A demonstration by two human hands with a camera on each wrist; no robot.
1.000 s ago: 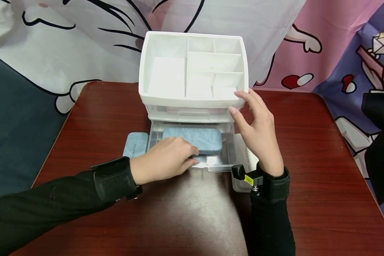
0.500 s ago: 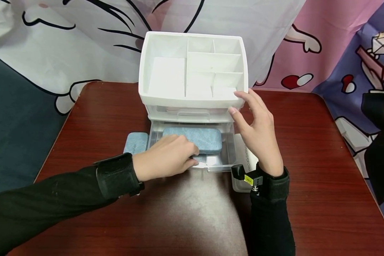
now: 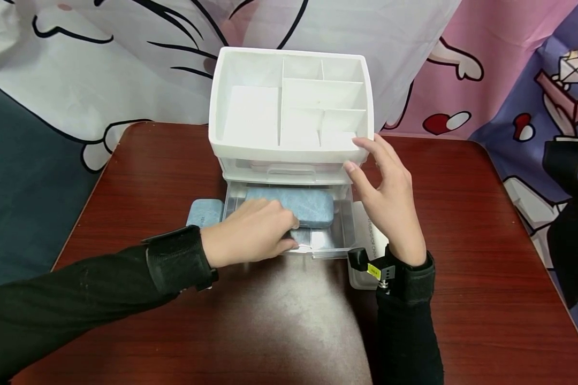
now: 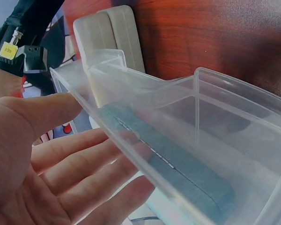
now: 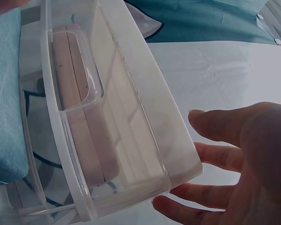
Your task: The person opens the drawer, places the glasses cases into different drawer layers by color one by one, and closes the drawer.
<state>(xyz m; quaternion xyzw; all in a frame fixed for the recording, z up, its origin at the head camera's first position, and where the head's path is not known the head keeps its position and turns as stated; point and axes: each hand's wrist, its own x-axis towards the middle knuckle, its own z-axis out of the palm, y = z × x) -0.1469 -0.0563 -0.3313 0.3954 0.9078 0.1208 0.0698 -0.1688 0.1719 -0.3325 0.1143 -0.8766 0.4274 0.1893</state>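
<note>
A light blue hinged case (image 3: pixel 308 207), like a glasses case, lies in the clear pulled-out drawer (image 3: pixel 343 224) of a small white drawer unit (image 3: pixel 289 155). My left hand (image 3: pixel 252 230) reaches over the drawer's front. In the left wrist view its fingers (image 4: pixel 91 161) extend nearly straight against the case, seen through the clear plastic, with the thumb apart from them. My right hand (image 3: pixel 390 192) is at the unit's front right corner, fingers spread and loosely bent, fingertips right at the white top tray (image 5: pixel 173 154).
Another light blue case (image 3: pixel 205 212) lies left of the drawer. A pale lettered case (image 3: pixel 371 235) lies to its right, partly under the right wrist. A pink case (image 5: pixel 86 122) is inside the closed upper drawer. Behind the brown table (image 3: pixel 467 256) hangs a printed curtain (image 3: pixel 125 69).
The blue case in the drawer has shifted slightly backward, toward the unit. My left hand and forearm have moved a little up and to the right. My right hand has stayed in place.
</note>
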